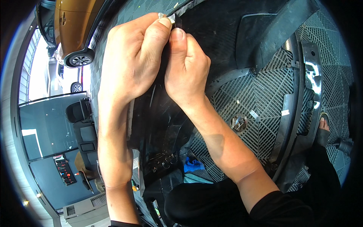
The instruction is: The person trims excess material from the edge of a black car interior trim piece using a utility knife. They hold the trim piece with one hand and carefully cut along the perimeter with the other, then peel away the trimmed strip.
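My left hand [136, 58] is closed at the upper edge of a large black car panel [215, 36]. Between its thumb and bent forefinger it pinches a small, shiny whitish piece [172, 18], mostly covered by the fingertips. Just to the right, and slightly lower, my right hand [188, 73] is closed too. Its thumb presses against the bent fingers at a dark strip [178, 23] by the panel's edge. What the right fingers grip there is hidden. Both forearms reach up from the lower edge over the panel.
Grey grid floor tiles [257, 92] lie under the panel. Right of it stand a long curved black frame [293, 113] and a round dish of small metal parts [239, 123]. A blue cloth [193, 164] lies below. An orange car [77, 30] and black seats [84, 132] stand left.
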`<move>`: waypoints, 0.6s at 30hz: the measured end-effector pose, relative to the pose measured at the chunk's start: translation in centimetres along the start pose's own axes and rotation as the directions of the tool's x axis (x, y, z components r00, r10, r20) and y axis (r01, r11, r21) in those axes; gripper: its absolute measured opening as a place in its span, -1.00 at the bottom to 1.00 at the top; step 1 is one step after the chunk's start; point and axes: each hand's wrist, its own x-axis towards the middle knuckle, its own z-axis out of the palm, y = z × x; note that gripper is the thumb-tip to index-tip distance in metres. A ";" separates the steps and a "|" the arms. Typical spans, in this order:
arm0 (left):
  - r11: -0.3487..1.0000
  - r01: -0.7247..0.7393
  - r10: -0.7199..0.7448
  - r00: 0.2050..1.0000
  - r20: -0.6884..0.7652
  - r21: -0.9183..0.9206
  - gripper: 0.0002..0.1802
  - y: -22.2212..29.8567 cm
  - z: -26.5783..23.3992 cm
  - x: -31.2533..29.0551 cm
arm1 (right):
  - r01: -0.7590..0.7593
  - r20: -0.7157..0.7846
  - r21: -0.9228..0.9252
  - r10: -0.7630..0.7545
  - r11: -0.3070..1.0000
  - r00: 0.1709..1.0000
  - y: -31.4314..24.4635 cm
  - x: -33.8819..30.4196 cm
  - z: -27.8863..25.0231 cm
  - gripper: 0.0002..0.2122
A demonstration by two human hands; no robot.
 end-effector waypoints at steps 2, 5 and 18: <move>1.000 0.009 -0.009 1.000 0.008 0.000 -0.66 0.1 -0.1 0.0 | -0.044 0.037 -0.052 0.046 0.998 0.998 -0.2 -0.2 -0.2 -0.60; 1.000 0.000 0.001 1.000 0.004 -0.014 -0.66 0.0 0.0 0.0 | -0.059 0.062 -0.087 0.064 0.994 0.996 -0.2 -0.3 -0.5 -0.58; 1.000 0.025 -0.025 1.000 -0.004 -0.017 -0.67 0.0 -0.1 -0.1 | -0.015 0.037 -0.035 0.016 0.999 0.999 -0.4 -0.4 -0.2 -0.64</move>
